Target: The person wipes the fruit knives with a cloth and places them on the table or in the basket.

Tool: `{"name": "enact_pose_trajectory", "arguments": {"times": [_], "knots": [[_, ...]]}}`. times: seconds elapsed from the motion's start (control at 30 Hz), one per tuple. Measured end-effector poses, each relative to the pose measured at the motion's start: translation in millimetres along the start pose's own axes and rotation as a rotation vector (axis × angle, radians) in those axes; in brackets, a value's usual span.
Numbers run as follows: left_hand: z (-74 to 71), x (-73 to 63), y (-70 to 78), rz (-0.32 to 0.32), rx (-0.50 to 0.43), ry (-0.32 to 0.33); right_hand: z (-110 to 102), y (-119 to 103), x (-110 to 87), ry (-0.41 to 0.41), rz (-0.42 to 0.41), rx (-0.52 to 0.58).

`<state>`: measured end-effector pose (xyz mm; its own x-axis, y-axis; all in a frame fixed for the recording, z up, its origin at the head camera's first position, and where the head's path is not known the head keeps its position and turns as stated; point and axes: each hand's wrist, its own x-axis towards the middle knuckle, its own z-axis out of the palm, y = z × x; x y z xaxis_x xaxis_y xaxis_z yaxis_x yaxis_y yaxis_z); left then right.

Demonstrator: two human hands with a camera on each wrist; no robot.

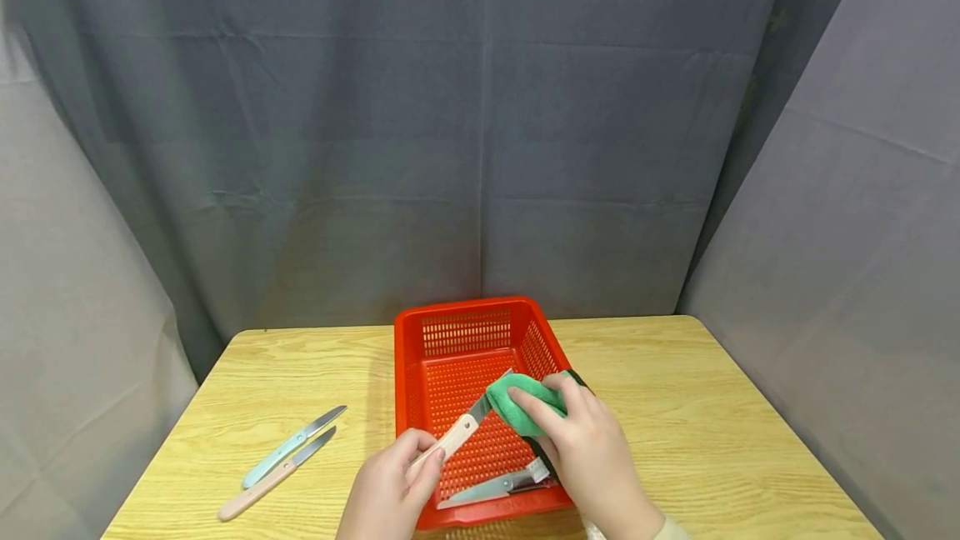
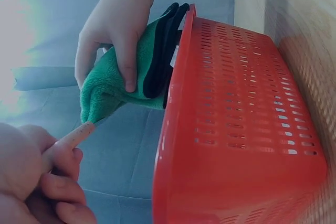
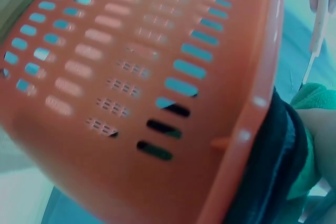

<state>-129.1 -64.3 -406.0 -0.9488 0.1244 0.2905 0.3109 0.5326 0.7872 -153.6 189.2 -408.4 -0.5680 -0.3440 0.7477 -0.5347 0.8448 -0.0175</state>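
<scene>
My left hand (image 1: 390, 482) grips a knife (image 1: 453, 437) by its pale wooden-looking handle, its blade slanting up and to the right over the red basket (image 1: 406, 373). In my right hand (image 1: 592, 444) is a folded green cloth (image 1: 513, 408) with a black border, pinched around the blade. The blade's tip shows just past the cloth in the head view. Part of the cloth's black border (image 3: 262, 166) hangs against the basket's rim in the right wrist view. Inside the basket, near its front wall, lies a knife (image 1: 487, 489) with a grey-white blade and a dark part.
On the table (image 1: 652, 407) left of the basket lie two knives side by side, one with a light blue handle (image 1: 273, 460) and one with a pinkish beige handle (image 1: 257, 492). Grey curtains (image 1: 375, 148) hang behind the table and at both sides.
</scene>
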Motion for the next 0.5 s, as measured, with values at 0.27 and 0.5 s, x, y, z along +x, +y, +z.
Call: {"name": "enact_pose_trajectory", "arguments": {"times": [0.27,0.5], "knots": [[-3.6,1.1,-1.5,-0.046,0.009,-0.058,-3.0,6.1,0.1,-0.024,0.086,-0.034],[-11.5,12.1,-7.3,-0.042,0.095,-0.108,-2.5,8.9,-1.5,0.018,0.149,0.004]]}}
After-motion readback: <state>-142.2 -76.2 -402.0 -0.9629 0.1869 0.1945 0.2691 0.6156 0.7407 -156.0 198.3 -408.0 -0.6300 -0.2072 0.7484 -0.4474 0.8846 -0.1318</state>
